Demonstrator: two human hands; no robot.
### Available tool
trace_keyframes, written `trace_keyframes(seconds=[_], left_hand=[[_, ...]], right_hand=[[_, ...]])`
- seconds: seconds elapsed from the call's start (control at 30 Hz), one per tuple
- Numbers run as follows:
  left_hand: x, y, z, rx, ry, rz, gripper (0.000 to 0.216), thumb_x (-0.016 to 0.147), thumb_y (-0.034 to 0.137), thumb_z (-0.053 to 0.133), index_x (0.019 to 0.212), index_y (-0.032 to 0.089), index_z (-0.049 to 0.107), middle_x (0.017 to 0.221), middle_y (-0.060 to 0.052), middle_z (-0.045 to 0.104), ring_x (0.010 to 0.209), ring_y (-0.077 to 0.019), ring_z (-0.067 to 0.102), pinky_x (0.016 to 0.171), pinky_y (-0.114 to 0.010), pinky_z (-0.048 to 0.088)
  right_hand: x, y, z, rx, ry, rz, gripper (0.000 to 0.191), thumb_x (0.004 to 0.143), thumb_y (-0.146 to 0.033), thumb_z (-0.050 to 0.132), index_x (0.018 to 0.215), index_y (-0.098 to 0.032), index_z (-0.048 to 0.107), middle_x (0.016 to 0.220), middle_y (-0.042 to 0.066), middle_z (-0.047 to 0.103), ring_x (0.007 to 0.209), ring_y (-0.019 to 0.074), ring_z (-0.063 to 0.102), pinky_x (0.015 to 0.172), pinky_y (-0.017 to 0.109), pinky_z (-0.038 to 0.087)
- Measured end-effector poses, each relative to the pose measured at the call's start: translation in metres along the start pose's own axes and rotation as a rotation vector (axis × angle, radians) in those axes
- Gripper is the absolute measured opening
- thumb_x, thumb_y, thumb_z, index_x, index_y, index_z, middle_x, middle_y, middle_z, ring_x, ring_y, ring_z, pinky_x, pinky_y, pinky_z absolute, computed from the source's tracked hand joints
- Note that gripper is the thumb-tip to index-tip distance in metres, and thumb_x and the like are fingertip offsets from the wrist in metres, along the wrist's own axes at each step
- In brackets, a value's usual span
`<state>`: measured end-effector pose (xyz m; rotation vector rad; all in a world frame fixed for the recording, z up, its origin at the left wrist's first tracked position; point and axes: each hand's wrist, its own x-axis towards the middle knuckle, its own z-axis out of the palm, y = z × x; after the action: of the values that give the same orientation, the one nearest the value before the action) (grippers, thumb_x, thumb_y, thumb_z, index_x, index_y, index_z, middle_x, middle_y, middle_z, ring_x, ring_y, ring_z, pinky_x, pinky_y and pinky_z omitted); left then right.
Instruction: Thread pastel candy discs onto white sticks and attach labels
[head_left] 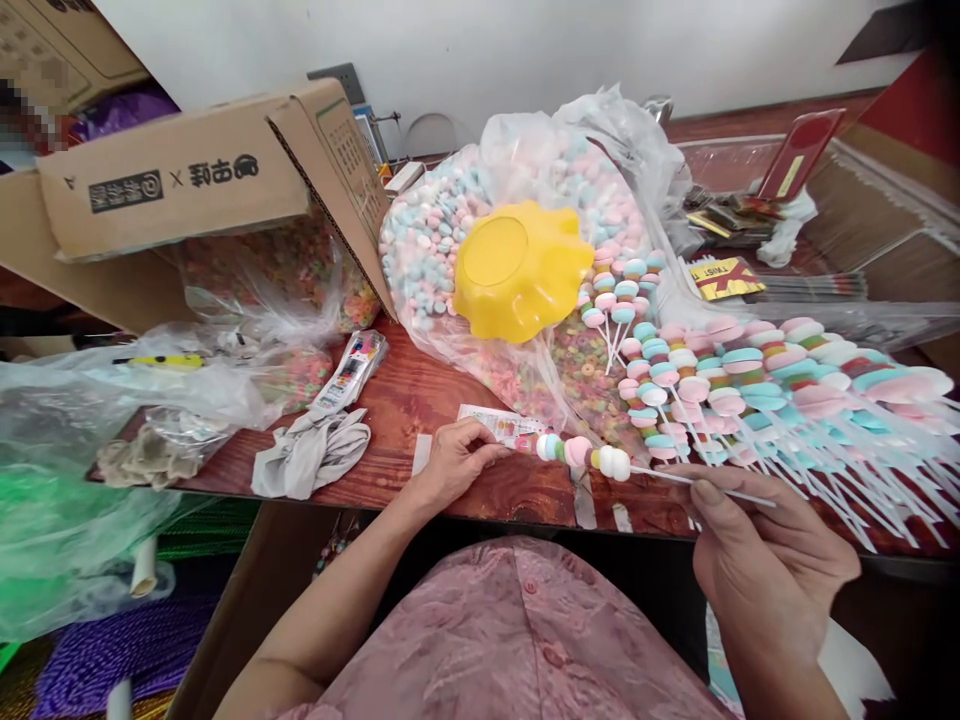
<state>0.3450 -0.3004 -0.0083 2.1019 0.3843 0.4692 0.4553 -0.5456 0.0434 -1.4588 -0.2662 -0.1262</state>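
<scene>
Red-brown table [397,375] against a white wall [465,50]; open cardboard box [210,170] on the left, yellow bowl [525,270] upside down on bagged candy. Candy stick [577,452] is held across the near edge, between both hands. Right hand [772,560]: narrow pinch, thumb and fingers on the bare white shaft [660,474]. Left hand [457,465]: narrow pinch at the tip end, right by a printed packet [491,418]; can't tell if the packet is caught too.

Handling, judged by look: very light. Marshmallows seem soft and dry, likely to dent or slide if squeezed; gummy rings between them probably springier, a bit tacky. Shaft looks thin, smooth, fairly stiff, might roll in the fingers. Best hold: bare shaft below the candies, plus a light fingertip touch at the tip. More candy sticks [750,390] lie piled at the right, overlapping, shafts toward the near edge.
</scene>
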Motion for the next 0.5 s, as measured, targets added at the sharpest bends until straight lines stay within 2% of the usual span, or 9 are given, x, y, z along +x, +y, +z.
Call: trace_keyframes(seconds=[0.1,0.2,0.37,0.5], left_hand=[[0.000,0.000,-0.001,-0.016,0.002,-0.007,0.020,0.078,0.030,0.075,0.067,0.016,0.066,0.065,0.001,0.064,0.061,-0.0106,0.054,0.061,-0.023,0.041],[0.000,-0.001,0.000,-0.013,0.008,-0.005,0.018,0.077,0.028,0.075,0.067,0.016,0.066,0.064,0.002,0.064,0.060,-0.0103,0.053,0.061,-0.022,0.041],[-0.002,-0.004,0.001,0.021,0.000,0.038,0.016,0.080,0.028,0.073,0.070,0.016,0.067,0.068,0.001,0.065,0.063,-0.0113,0.056,0.063,-0.023,0.042],[-0.003,-0.007,0.002,0.089,-0.042,0.154,0.014,0.085,0.027,0.067,0.075,0.017,0.068,0.073,-0.002,0.066,0.067,-0.0123,0.058,0.065,-0.024,0.045]], right_hand=[[-0.004,-0.007,0.002,-0.036,0.052,-0.009,0.010,0.075,-0.024,0.080,0.082,-0.021,0.073,0.084,0.001,0.075,0.072,0.0153,0.068,0.071,0.030,0.058],[-0.006,0.002,0.003,0.019,0.041,0.014,0.011,0.074,-0.024,0.080,0.080,-0.020,0.072,0.082,0.001,0.075,0.069,0.0144,0.067,0.069,0.028,0.057],[-0.007,0.026,-0.002,-0.021,-0.045,0.041,0.016,0.075,-0.027,0.080,0.087,-0.019,0.073,0.085,0.003,0.075,0.073,0.0161,0.068,0.072,0.031,0.057],[0.000,0.028,-0.007,-0.137,-0.174,0.033,0.017,0.075,-0.032,0.079,0.087,-0.021,0.074,0.083,0.002,0.075,0.075,0.0176,0.070,0.074,0.032,0.059]])
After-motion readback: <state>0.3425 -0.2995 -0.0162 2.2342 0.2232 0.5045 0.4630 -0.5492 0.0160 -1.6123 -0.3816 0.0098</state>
